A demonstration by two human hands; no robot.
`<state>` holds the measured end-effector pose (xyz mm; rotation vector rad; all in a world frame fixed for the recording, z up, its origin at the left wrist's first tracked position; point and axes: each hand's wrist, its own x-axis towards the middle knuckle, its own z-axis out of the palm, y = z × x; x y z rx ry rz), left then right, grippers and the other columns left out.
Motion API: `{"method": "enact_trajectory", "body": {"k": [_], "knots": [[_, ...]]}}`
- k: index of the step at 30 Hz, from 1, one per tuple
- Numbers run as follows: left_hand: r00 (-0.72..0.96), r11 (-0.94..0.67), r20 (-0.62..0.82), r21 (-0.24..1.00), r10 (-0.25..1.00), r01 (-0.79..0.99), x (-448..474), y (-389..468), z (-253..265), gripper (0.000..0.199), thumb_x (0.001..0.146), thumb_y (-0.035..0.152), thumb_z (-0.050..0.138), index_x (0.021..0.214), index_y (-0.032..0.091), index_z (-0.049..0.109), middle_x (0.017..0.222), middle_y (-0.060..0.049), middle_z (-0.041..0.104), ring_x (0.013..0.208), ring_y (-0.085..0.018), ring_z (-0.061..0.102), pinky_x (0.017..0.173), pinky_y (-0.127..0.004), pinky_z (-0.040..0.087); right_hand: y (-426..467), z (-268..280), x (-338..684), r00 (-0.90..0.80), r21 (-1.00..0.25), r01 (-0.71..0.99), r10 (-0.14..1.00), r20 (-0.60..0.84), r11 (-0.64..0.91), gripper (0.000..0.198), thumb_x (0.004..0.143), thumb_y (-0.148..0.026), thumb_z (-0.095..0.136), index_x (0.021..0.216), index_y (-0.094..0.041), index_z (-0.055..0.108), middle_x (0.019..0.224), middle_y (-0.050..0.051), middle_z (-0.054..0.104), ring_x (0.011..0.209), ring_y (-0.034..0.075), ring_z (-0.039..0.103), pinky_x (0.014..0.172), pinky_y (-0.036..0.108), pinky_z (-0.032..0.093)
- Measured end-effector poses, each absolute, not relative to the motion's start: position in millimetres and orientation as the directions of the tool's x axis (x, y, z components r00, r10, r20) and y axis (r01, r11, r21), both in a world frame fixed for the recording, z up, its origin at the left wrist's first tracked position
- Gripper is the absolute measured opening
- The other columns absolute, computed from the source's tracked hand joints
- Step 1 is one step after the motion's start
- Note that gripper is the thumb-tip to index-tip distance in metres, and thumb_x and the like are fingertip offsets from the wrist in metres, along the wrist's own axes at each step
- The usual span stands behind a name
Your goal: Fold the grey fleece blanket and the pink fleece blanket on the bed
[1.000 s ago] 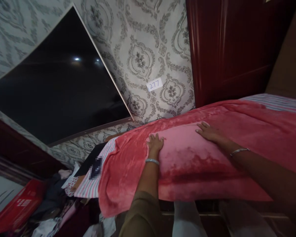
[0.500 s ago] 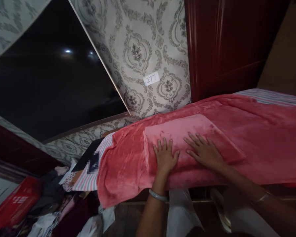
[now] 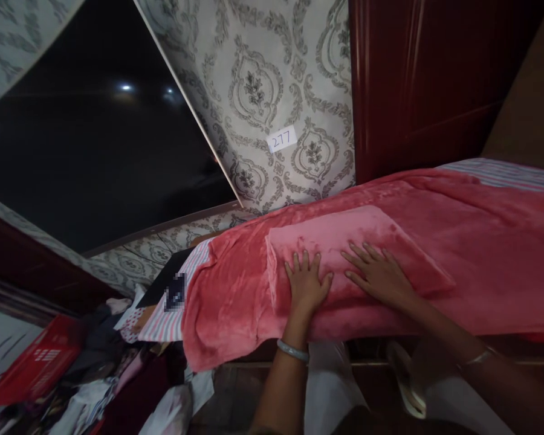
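A folded pink plush cloth (image 3: 330,232), roughly rectangular, lies on a larger red-pink plush blanket (image 3: 485,266). My left hand (image 3: 307,284) rests flat on the left part of the folded cloth, fingers spread. To its right, my right hand (image 3: 378,275) also presses flat on the cloth with its fingers apart. Neither hand grips anything. The cloth's near edge is partly hidden beneath my hands and wrists. A bangle circles each wrist.
A striped cloth (image 3: 163,326) shows under the blanket's left end. Behind stand a large dark TV screen (image 3: 104,133) and a dark red wooden panel (image 3: 426,78). A number card (image 3: 281,139) sticks to the wall. Heaped clothes (image 3: 136,393) and a red basket (image 3: 36,365) lie lower left.
Both hands stay flat on the folded cloth, nearly in the same place. The whole view has shifted slightly, with the scene a little further right and up.
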<state>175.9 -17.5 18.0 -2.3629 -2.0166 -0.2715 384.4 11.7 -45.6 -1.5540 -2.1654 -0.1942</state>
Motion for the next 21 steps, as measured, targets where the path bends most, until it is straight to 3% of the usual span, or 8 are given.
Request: {"method": "enact_trajectory", "body": {"k": [7, 12, 21], "knots": [[0.161, -0.18, 0.156, 0.118, 0.975, 0.976, 172.0, -16.3, 23.7, 0.063, 0.102, 0.057, 0.041, 0.16, 0.033, 0.041, 0.172, -0.004, 0.031, 0.16, -0.036, 0.021, 0.129, -0.064, 0.015, 11.7, -33.4, 388.0, -0.259, -0.197, 0.915, 0.887, 0.383, 0.352, 0.061, 0.101, -0.057, 0.035, 0.154, -0.033, 0.051, 0.165, 0.007, 0.041, 0.151, 0.034, 0.036, 0.119, 0.063, 0.029], [0.176, -0.209, 0.247, 0.113, 0.953, 0.971, 171.3, -44.5, 37.4, 0.055, 0.104, 0.046, 0.041, 0.156, 0.028, 0.048, 0.169, -0.008, 0.037, 0.159, -0.031, 0.026, 0.131, -0.059, 0.015, -6.8, -33.4, 385.0, -0.291, -0.194, 0.884, 0.826, 0.483, 0.425, 0.057, 0.102, -0.05, 0.034, 0.152, -0.03, 0.054, 0.16, 0.011, 0.046, 0.15, 0.035, 0.038, 0.114, 0.067, 0.032], [0.237, -0.249, 0.176, 0.052, 0.956, 0.967, 160.1, -81.6, -2.6, 0.078, 0.094, 0.058, 0.058, 0.164, 0.041, 0.029, 0.176, 0.0, 0.017, 0.162, -0.039, 0.008, 0.128, -0.069, 0.009, -45.6, -68.3, 363.3, -0.402, -0.029, 0.84, 0.658, 0.637, 0.542, 0.057, 0.1, -0.039, 0.042, 0.156, -0.035, 0.046, 0.16, 0.004, 0.047, 0.149, 0.029, 0.039, 0.121, 0.062, 0.022]]}}
